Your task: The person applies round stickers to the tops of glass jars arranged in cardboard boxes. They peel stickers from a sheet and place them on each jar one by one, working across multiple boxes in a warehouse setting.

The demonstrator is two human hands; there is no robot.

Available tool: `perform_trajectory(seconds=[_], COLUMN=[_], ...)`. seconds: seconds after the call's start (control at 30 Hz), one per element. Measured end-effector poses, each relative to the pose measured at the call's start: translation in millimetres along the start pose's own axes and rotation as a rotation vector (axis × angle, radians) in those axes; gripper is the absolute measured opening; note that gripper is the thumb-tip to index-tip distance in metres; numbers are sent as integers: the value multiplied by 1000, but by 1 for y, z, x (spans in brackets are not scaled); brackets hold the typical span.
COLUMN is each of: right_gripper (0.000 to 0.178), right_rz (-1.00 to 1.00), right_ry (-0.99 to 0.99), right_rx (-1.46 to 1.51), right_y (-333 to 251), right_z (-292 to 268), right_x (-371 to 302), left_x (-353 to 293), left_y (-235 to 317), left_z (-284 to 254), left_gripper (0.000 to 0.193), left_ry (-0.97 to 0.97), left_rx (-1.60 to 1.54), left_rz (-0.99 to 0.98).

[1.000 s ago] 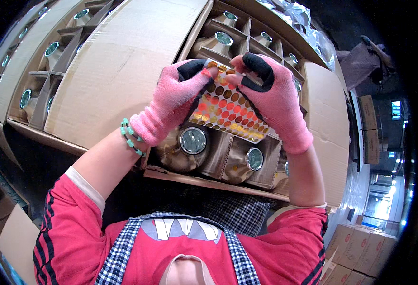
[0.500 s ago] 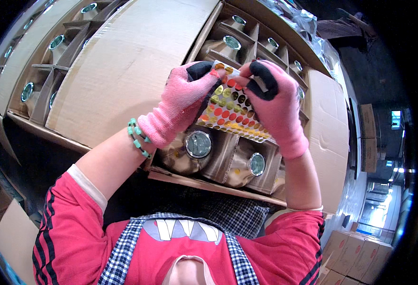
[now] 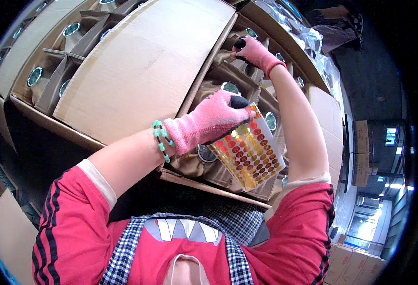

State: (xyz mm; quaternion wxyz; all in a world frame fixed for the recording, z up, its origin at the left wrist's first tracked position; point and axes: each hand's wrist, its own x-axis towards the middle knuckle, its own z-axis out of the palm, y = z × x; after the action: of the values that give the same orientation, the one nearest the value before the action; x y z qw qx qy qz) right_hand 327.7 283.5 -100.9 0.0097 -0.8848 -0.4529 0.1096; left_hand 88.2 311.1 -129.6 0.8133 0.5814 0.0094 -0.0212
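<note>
Left hand (image 3: 213, 118) pinches a sheet of shiny oval stickers (image 3: 251, 156), too small to read; right hand (image 3: 256, 53), grip unclear, reaches among glass vessels (image 3: 270, 121) in a carton (image 3: 194, 185)

We count two pink-and-black knit gloves (image 3: 206, 121) (image 3: 259, 56), one sheet of round red-and-gold stickers (image 3: 251, 154), two black-and-white checked cloth straps (image 3: 123, 249) (image 3: 238, 263)

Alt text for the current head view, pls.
A person's left hand, gloved in pink knit and black, holds a flat sheet of shiny red, orange and gold dots above an open, divided brown cardboard carton. The right hand, gloved alike, reaches over its far part; whether it touches anything is unclear. Rounded, bronze-tinted vessels with shiny rims sit inside.
</note>
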Motion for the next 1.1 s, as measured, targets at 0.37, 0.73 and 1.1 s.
perform_trajectory(seconds=[0.37,0.73,1.1], right_gripper=[37,28,18], right_rz=[83,-155,22], right_ry=[222,352,234], right_rx=[-550,434,431], right_y=[-23,-73,-93], right_z=[17,-41,-35], right_x=[0,-169,-194], left_x=[0,-8,-9], left_y=[-2,16,16], left_z=[-2,0,1], left_gripper=[24,23,9], left_ry=[-17,157,220], left_rx=[85,-407,-247], left_rz=[50,199,345])
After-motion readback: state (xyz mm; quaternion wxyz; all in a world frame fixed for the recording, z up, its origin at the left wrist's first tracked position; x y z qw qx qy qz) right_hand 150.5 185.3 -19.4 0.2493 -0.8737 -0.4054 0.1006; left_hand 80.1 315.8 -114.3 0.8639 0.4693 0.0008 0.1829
